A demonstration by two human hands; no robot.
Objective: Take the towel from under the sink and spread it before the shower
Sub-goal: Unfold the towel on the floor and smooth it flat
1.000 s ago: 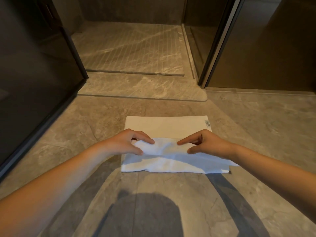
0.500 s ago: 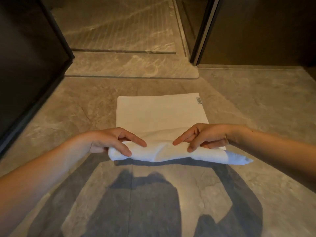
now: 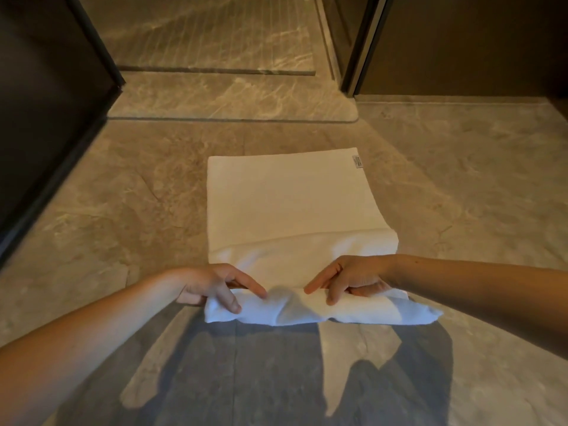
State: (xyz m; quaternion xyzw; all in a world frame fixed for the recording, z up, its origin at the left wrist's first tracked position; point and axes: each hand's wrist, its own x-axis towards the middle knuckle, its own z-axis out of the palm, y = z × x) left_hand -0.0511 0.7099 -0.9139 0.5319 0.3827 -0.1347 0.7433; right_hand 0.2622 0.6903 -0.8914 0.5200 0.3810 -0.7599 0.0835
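A white towel lies partly unfolded on the grey marble floor, a small label at its far right corner. Its far part is flat; its near part is still a folded, bunched layer lifted slightly off the floor. My left hand pinches the near edge on the left side. My right hand pinches the same edge on the right. The shower floor, with its ribbed stone, lies beyond a raised stone threshold further ahead.
A dark glass panel runs along the left. A dark door frame and wall stand at the right back. Bare floor surrounds the towel on both sides. My shadow falls on the floor in front of me.
Both hands have pulled the towel's near fold toward me, so more flat towel is exposed on the floor. The view has tilted down and moved closer.
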